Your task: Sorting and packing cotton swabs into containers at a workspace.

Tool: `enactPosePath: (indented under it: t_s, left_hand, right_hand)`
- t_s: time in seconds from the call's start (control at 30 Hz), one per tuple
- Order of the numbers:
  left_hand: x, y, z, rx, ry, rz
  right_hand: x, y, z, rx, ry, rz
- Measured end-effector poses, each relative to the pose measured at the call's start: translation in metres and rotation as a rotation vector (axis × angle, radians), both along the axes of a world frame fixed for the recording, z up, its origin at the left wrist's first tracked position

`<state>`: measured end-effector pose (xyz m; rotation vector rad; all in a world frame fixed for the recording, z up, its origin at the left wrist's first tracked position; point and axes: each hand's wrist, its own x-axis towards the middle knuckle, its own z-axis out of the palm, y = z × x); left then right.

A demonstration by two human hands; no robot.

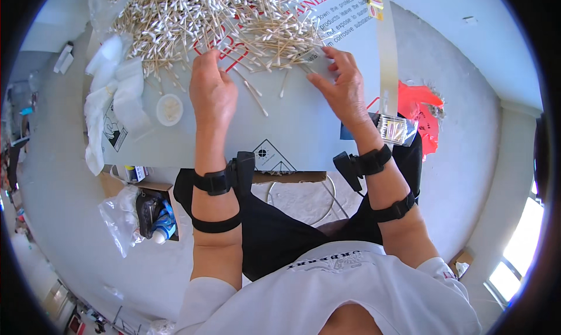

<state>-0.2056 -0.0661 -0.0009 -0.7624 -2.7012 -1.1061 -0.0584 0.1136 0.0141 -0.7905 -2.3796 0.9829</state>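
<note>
A large heap of cotton swabs [193,19] with pale sticks and white tips covers the far part of the table [304,136]. At the heap's near edge my left hand [213,89] is closed, its fingers curled in; what they hold, if anything, is hidden. My right hand [346,86] is at the heap's right side, thumb and forefinger apart. Several swab tips lie close to that thumb, and I see nothing gripped. Between my hands a few loose swabs [257,98] lie apart from the heap. Left of my left hand stands a small round white tub [169,110] with pale contents.
Crumpled clear-and-white plastic bags [128,95] line the table's left side. A packet of swabs [394,129] lies at the right edge, beside a red plastic bag [421,113]. A yellow sachet [374,5] is far right. Below left, an open box [158,209] holds a blue bottle.
</note>
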Motion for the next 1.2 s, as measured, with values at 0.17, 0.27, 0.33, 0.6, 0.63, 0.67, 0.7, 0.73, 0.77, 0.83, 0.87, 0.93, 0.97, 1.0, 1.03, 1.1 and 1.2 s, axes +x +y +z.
enactPosePath:
  t_s: [0.17,0.27,0.33,0.6,0.63,0.67,0.7,0.73,0.77,0.83,0.87,0.93,0.97,1.0,1.03,1.1,1.2]
  left_hand:
    - [0.005,0.004,0.006,0.146,-0.367,-0.061]
    - [0.003,-0.001,0.006,0.139,-0.311,-0.056]
    - [0.003,0.000,0.005,0.124,-0.208,-0.086]
    - [0.017,0.018,0.010,-0.273,0.120,-0.249]
    - [0.014,0.018,0.009,-0.273,0.119,-0.249]
    - [0.009,0.016,0.007,-0.249,0.117,-0.225]
    - [0.006,0.013,0.006,-0.229,0.114,-0.199]
    - [0.005,0.011,0.004,-0.231,0.114,-0.198]
    - [0.004,0.008,0.003,-0.214,0.109,-0.202]
    - [0.003,0.007,0.003,-0.193,0.105,-0.206]
    - [0.003,0.006,0.004,-0.135,0.063,-0.212]
    - [0.002,0.005,0.003,-0.078,0.022,-0.220]
    - [0.001,0.004,0.001,0.032,-0.052,-0.256]
    - [0.000,0.005,0.001,0.144,-0.125,-0.293]
    - [-0.001,0.005,0.001,0.144,-0.125,-0.293]
    - [-0.002,0.007,0.002,0.194,-0.016,-0.221]
    - [-0.005,-0.001,0.003,0.244,-0.260,-0.071]
  right_hand:
    - [0.004,-0.016,0.005,-0.159,-0.112,0.213]
    - [0.002,-0.005,0.010,-0.190,-0.158,0.134]
    - [-0.011,0.007,0.006,-0.067,-0.055,0.083]
    - [-0.077,0.042,-0.003,0.285,-0.103,0.184]
    - [-0.079,0.046,-0.001,0.245,-0.057,0.178]
    - [-0.076,0.049,0.000,0.246,-0.058,0.176]
    - [-0.073,0.049,0.003,0.222,-0.030,0.152]
    - [-0.069,0.049,0.006,0.199,-0.001,0.127]
    - [-0.064,0.049,0.007,0.238,-0.053,0.149]
    - [-0.050,0.044,0.010,0.175,-0.057,0.162]
    - [-0.044,0.041,0.011,0.110,-0.060,0.176]
    - [-0.030,0.034,0.008,-0.002,-0.019,0.199]
    - [-0.025,0.030,0.006,-0.116,0.022,0.224]
    - [-0.019,0.025,0.007,-0.115,0.023,0.223]
    - [-0.014,0.019,0.007,0.006,0.061,0.187]
    - [-0.001,0.006,0.009,0.165,0.056,0.123]
    - [0.007,-0.020,0.008,0.015,-0.021,0.143]
